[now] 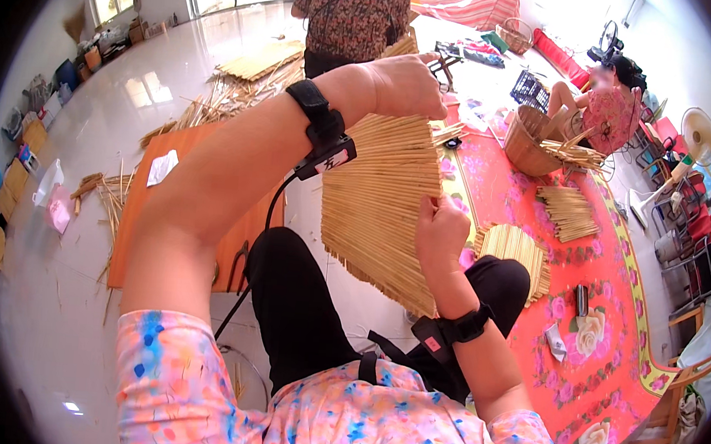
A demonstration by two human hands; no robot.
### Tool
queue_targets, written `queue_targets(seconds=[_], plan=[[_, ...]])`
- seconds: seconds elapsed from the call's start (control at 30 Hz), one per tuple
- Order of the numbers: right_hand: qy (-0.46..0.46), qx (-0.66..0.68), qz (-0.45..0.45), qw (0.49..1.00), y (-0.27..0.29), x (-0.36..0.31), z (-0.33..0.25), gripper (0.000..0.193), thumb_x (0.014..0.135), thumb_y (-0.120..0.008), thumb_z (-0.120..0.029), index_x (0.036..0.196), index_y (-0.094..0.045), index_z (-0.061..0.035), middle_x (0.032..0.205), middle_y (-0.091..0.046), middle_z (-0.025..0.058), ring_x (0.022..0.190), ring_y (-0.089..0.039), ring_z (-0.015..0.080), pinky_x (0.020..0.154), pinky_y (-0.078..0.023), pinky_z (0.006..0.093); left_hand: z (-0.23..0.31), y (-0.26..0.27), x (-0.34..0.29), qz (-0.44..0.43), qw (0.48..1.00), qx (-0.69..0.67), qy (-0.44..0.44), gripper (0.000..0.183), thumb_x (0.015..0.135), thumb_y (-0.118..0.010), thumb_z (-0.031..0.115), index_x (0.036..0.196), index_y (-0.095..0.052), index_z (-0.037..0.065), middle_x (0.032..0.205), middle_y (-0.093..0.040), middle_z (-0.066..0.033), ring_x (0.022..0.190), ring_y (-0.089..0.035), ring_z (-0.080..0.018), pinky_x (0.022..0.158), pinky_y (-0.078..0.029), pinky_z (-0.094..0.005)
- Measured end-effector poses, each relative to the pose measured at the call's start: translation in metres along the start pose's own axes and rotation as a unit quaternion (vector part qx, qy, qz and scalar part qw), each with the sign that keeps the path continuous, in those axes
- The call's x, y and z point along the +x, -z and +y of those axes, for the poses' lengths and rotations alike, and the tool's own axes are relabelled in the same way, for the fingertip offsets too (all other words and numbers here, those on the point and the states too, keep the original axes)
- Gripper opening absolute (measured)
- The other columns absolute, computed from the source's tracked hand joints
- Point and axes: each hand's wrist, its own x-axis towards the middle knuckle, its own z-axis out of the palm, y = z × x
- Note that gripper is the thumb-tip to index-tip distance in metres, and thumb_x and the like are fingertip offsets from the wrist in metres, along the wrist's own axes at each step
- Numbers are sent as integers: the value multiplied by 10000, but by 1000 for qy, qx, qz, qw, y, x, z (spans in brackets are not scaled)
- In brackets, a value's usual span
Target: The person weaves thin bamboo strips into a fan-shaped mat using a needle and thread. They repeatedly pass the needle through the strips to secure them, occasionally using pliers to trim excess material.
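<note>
Between my knees stands a fan-shaped mat of yellow straw stalks, its stalks side by side. At its right edge, my right hand is closed with thumb and fingers pinching the rim. My left hand is raised above the mat's top edge, fingers closed; whatever they hold is too small or hidden to make out. Each wrist wears a black band, the left with a small device and a cable. Beside my right knee lies a second, smaller stalk mat.
At left, an orange-brown board bears white paper and scissors. A red floral mat at right holds a wooden bucket and a stalk bundle. Two people sit ahead; a standing fan is far right.
</note>
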Motion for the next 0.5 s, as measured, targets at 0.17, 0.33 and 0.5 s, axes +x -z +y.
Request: queue_targets(seconds=[0.17,0.33,0.5], plan=[[-11,44,-90,995,-4,-38,-3,200,893,-649,-195,931,-674,0,783,-694,196,765,-689,357,683,-520,418,30,-40,-17,29,997,-67,-3,135,881,-560,103,838,-615,219,774,-668,42,900,-695,-165,1167,-278,-476],[20,42,-129,990,-9,-58,-15,212,865,-676,-198,975,-640,-20,808,-679,162,745,-659,377,686,-521,459,50,-49,-45,66,989,-121,58,155,872,-592,85,946,-651,208,1019,-707,29,1093,-647,-164,1166,-266,-493],[46,61,-115,990,-10,-59,-23,220,877,-653,-201,997,-644,-16,838,-682,176,759,-664,375,673,-530,442,92,-54,-88,352,839,-244,335,414,872,-658,71,1273,-561,105,1335,-574,-86,1281,-524,-262,1102,-364,-428]])
